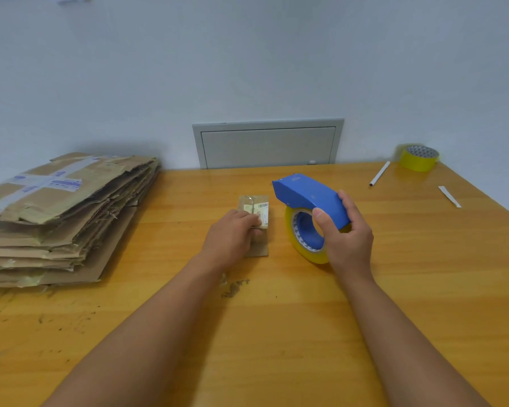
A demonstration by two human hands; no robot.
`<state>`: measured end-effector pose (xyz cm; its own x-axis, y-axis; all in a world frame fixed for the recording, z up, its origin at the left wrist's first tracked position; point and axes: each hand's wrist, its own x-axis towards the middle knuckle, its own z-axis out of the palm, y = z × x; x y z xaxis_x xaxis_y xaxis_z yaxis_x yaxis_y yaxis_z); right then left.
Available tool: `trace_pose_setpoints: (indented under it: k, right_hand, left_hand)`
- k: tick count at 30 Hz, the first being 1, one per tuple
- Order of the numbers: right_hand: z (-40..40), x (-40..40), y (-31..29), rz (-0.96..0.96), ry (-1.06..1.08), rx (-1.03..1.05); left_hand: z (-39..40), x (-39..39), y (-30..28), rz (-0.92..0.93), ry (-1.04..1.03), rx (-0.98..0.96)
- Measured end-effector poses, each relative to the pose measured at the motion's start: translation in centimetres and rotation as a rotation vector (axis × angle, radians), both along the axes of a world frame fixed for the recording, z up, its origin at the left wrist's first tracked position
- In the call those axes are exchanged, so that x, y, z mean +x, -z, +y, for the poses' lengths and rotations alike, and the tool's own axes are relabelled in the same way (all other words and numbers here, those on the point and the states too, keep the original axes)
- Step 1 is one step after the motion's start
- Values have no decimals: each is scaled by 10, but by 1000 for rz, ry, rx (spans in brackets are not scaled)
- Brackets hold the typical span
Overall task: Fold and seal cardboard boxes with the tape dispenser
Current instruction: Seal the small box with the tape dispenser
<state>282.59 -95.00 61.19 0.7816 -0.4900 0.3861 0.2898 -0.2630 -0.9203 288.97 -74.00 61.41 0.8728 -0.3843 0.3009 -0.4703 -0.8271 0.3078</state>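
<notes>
Cardboard box (254, 212), 1 small piece, lay mid-table under my left hand (232, 235), which gripped it, while my right hand (346, 230) clutched the tape dispenser (309, 198); sealing looked unstarted, the flattened stack (65, 212) untouched.

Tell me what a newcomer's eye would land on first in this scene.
The bright blue tape dispenser with its yellow roll stands out first, gripped by the right hand just right of the table's centre. Beside it, the left hand holds a small cardboard box on the wooden table. A tall stack of flattened cardboard fills the left side, and a spare yellow tape roll sits at the far right corner.
</notes>
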Motion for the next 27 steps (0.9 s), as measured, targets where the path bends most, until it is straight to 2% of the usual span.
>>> trace_pose_setpoints:
  k: [3,7,10,27]
  right_hand:
    - [0,0,0,2,-1,15]
    - [0,1,0,6,7,9]
    - [-1,1,0,9,17,8]
    - [13,-1,-7,50,50,-121]
  left_hand:
    - [-2,-3,0,7,-32,-33]
    - [6,-2,-1,118,-27,-103]
    - [10,-1,4,83,12,-170]
    - [8,-1,4,-6,29,-96]
